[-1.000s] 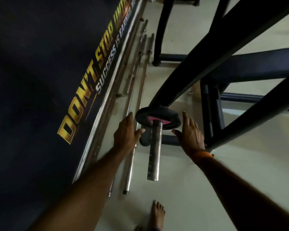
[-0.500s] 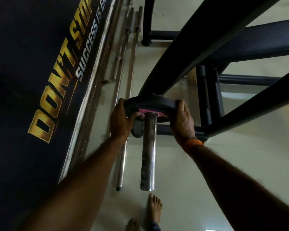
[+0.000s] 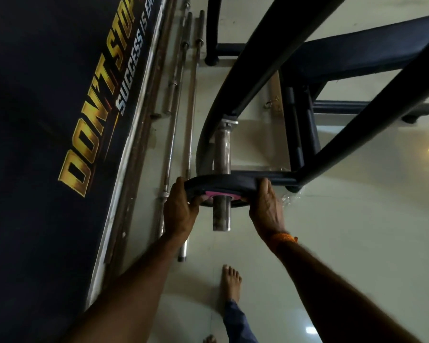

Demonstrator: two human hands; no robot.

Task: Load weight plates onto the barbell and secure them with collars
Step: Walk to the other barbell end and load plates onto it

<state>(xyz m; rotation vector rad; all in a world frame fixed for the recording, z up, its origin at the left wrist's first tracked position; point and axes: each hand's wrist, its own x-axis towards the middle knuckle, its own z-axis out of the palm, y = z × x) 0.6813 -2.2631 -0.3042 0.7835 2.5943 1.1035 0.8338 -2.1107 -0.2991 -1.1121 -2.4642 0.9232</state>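
Note:
A black weight plate (image 3: 223, 184) with a pink centre ring sits on the steel barbell sleeve (image 3: 221, 147), near the sleeve's outer end. My left hand (image 3: 180, 209) grips the plate's left rim, fingers curled over the edge. At the right rim my right hand (image 3: 266, 209) grips it the same way. A short length of sleeve sticks out toward me below the plate. The sleeve's inner end meets a metal flange (image 3: 227, 121) under the black rack arm. No collar is in view.
The black rack frame (image 3: 305, 134) crosses the upper right. Several spare steel bars (image 3: 191, 95) lie on the pale floor along a dark banner wall (image 3: 60, 120) on the left. My bare foot (image 3: 230, 283) stands below the sleeve.
Both hands went from open beside the plate to gripping its rim. The plate has slid along the sleeve from its inner end toward me, baring the sleeve behind it.

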